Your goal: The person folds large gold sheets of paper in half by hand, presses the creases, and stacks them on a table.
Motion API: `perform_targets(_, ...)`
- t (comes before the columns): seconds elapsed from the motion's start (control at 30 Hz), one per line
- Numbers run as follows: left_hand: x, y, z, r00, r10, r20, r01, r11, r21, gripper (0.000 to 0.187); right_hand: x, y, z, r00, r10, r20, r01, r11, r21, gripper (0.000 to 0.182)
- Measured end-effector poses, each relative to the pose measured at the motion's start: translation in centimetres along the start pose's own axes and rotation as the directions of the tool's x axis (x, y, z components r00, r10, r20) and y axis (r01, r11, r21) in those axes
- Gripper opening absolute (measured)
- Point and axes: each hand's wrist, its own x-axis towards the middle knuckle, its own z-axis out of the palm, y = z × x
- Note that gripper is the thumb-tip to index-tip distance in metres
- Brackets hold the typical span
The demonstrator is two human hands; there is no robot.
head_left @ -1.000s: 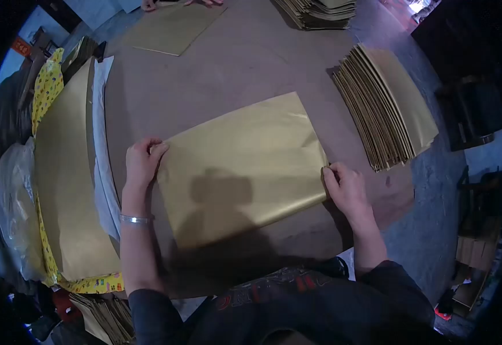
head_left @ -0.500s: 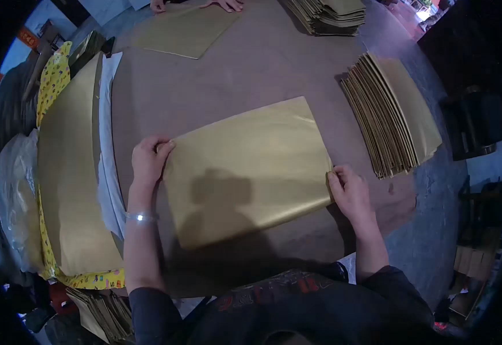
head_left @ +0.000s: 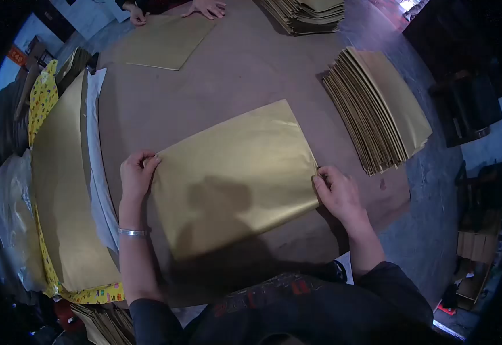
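Observation:
A gold paper sheet (head_left: 228, 155), apparently folded, lies flat on the brown tabletop in front of me. My left hand (head_left: 137, 175) pinches its left edge near the upper corner, thumb against the fingers. At the right edge, my right hand (head_left: 338, 190) has thumb and fingers closed on the paper. The shadow of my head and shoulders falls across the sheet's lower half.
To the right stands a stack of folded gold paper (head_left: 372, 109); another stack (head_left: 308, 14) is at the back. Large gold sheets (head_left: 61, 190) lie on the left over yellow patterned cloth. Across the table, a co-worker's hands (head_left: 206, 7) rest by another gold sheet (head_left: 167, 43).
The whole view has shifted slightly, so most things sit further left. Both my hands keep their hold on the sheet's edges. The co-worker's left-side hand shows more fully.

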Motion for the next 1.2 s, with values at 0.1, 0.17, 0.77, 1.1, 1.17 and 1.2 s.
perform_targets(0.1, 0.1, -0.5, 0.4, 0.999, -0.05, -0.01, 0.05, 0.999, 0.006, 0.024, 0.0, 0.2, 0.2, 1.0, -0.002, -0.014, 0.002, 1.0, 0.026, 0.021)
perform_targets(0.17, 0.2, -0.4, 0.4, 0.998, -0.06, -0.005, 0.06, 0.998, -0.006, 0.024, 0.0, -0.1, 0.0, 1.0, 0.022, 0.001, -0.022, 0.999, 0.042, 0.021)
perform_targets(0.77, 0.3, -0.1, 0.3, 0.997, -0.075, 0.002, 0.074, 0.995, 0.069, 0.026, 2.5, -3.1, -2.9, 0.998, -0.058, -0.008, 0.055, 0.966, -0.251, 0.035)
perform_targets(1.1, 0.0, 1.3, -0.6, 0.988, -0.153, 0.032, 0.151, 0.986, 0.064, 0.03, 10.2, -10.1, 7.0, 0.79, -0.562, 0.246, 0.613, 0.712, -0.342, 0.059)
perform_targets(1.17, -0.2, 0.6, -0.4, 0.999, 0.012, -0.047, -0.004, 0.988, 0.155, 0.033, 10.5, -9.7, 8.8, 0.851, -0.482, 0.211, 0.526, 0.771, -0.36, 0.062)
perform_targets(1.2, -0.5, 0.5, -0.4, 0.998, -0.005, -0.06, 0.016, 0.982, 0.19, 0.038, 10.6, -9.8, 8.3, 0.862, -0.412, 0.296, 0.503, 0.773, -0.387, 0.066)
